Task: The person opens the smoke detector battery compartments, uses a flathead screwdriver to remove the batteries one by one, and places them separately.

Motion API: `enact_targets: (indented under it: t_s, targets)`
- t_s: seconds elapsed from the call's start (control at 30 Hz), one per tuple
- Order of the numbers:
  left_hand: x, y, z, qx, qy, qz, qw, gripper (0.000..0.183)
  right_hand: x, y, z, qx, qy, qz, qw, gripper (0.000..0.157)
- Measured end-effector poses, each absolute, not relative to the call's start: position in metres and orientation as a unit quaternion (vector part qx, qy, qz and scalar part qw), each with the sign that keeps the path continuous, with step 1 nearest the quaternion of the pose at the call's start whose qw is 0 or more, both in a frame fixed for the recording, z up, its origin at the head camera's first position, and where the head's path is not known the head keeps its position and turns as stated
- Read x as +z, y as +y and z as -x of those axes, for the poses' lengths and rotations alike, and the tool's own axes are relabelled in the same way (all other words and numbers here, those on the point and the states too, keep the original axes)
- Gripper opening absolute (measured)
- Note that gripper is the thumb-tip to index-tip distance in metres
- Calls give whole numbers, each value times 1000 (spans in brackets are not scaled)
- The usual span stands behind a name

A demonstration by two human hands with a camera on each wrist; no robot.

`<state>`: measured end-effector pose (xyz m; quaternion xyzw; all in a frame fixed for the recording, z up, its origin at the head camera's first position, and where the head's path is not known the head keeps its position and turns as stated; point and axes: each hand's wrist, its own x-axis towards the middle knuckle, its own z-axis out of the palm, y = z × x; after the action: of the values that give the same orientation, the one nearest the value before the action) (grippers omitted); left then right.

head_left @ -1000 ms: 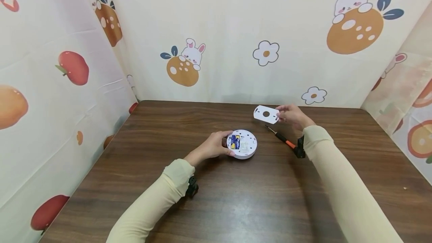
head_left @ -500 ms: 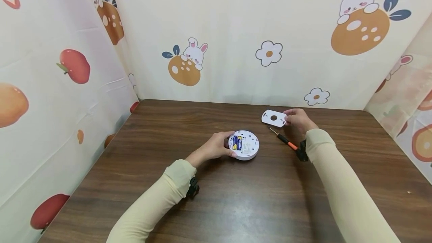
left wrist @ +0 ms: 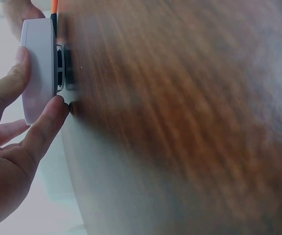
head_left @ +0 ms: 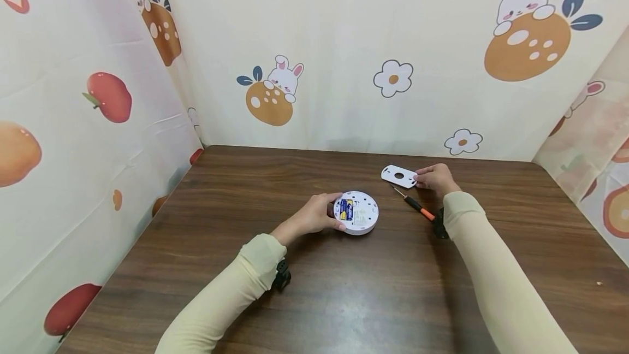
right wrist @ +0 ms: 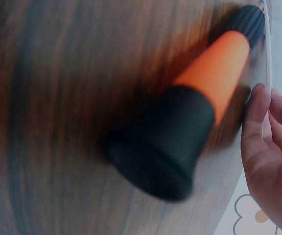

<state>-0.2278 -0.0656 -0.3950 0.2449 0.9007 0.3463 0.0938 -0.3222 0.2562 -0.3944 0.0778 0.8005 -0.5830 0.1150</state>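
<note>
The person's left hand point(head_left: 314, 215) holds a round, white, hard-looking plastic device point(head_left: 361, 214) near the middle of the dark brown wood-grain table point(head_left: 236, 195). Its fingers are spread fairly wide around the left part of the rim, the thumb on the near side and a finger on the far side. The device's flat face is up, showing a blue-and-yellow battery point(head_left: 346, 210) in its left half; a dark slotted part point(left wrist: 60, 68) projects underneath. Whether that part touches the table I cannot tell.

Farther off and to the right, the right hand point(head_left: 436, 178) pinches the right end of a thin, flat white plate point(head_left: 390, 174) with a round central hole, its fingers closed narrow on the edge. Just nearer than the plate, a black-and-orange screwdriver point(head_left: 417, 206) lies on the table, tip toward the plate, its handle end close to the right wrist.

The device looks stiff and fairly light, with a smooth side wall that could slip under a loose grip; opposite sides of the rim seem the best hold, away from the battery and the slotted part. The plate looks very light and rigid, perhaps slightly flexible, and best pinched at a short end, as here.
</note>
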Motion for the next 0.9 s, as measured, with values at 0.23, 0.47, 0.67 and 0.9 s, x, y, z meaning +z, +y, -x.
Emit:
enact_targets:
  t_s: [0.23,0.47,0.67,0.9]
  targets:
    - [-395,-66,227,346,901,-245,92,82,-396,252,323,-578,806,-103,73,38]
    - [-395,-66,227,340,903,-249,85,82,-395,251,323,-549,825,-118,66,37]
    - [-396,-66,227,337,905,-249,77,82,-394,253,320,-529,838,-114,65,37]
    - [-396,-64,225,338,908,-238,72,81,-390,249,308,-461,882,-56,84,32]
